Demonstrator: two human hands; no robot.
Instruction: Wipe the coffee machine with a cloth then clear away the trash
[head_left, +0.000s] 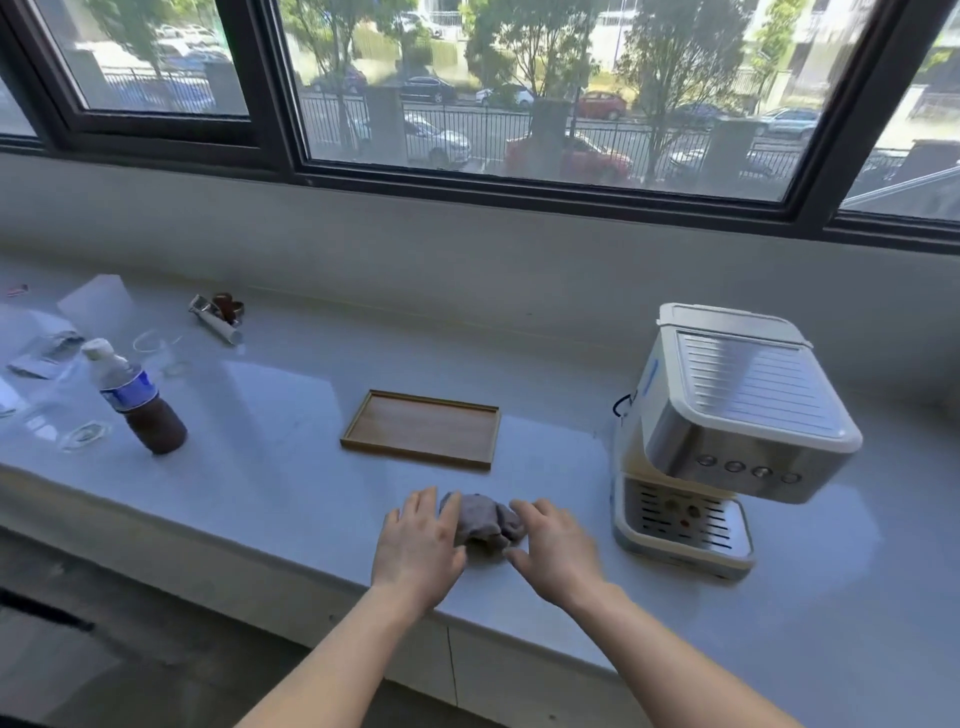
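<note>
1. Head view: a pale grey stone counter (270, 483) runs under a dark-framed window (545, 98); both forearms reach in from the bottom edge.
2. The task's cloth, a small crumpled grey-lilac rag (485, 522), lies on the counter near its front edge, between the two hands and just in front of the tray.
3. The left hand (418, 545) lies palm down with its fingers fairly straight and close together, the fingertips resting on the rag's left end; it does not close round it.
4. The right hand (556, 551) is also palm down, thumb spread out to the side, fingers loosely bent with their tips touching the rag's right end; no pinch or grip shows.
5. The hands are apart, with the rag bunched between them.
6. The cream and brushed-steel coffee machine (727, 441) stands upright to the right of the hands, near them but not touched, with a row of round buttons on its steel front.
7. A shallow rectangular wooden tray (421, 428) lies flat behind the rag.
8. On the left stands a plastic bottle of dark liquid with a blue label (135, 400), upright.
9. Beyond it lie crumpled silver and clear wrappers (49, 353), a clear glass (156, 345) and a white tube beside small metal and brown pieces (218, 314).
</note>
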